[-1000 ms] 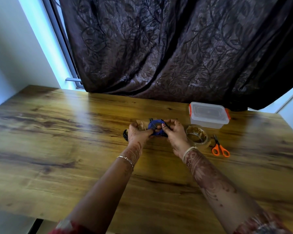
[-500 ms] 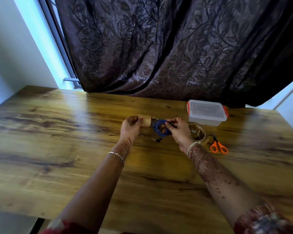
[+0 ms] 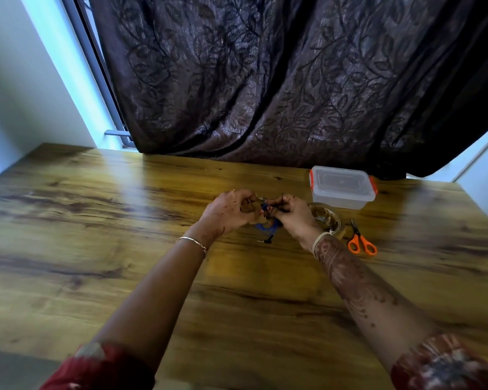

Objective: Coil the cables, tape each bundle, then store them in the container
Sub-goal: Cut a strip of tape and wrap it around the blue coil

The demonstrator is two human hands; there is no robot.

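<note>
Here we see both hands met over the middle of the wooden table (image 3: 119, 249), with the blue cable coil (image 3: 266, 227) held between them. The left hand (image 3: 231, 211) has its fingers curled in, thumb and fingertips pinching the upper part of the coil. The right hand (image 3: 293, 216) faces it, its fingers likewise curled and pinching the same part from the other side. Whether a strip of tape lies under those fingertips we cannot tell, since the spot is small and blurred. The blue loops hang below the hands, and a black plug (image 3: 268, 240) dangles at the bottom; we cannot say whether it touches the wood. Just beside the right wrist, partly hidden by it, the tape roll (image 3: 328, 218) lies on the table. To the right of the roll the orange-handled scissors (image 3: 361, 243) lie flat, blades pointing away from us. Farther back on the right stands the clear container (image 3: 342, 190), its lid on and orange clips at its ends, close to the dark leaf-patterned curtain (image 3: 279, 80).
</note>
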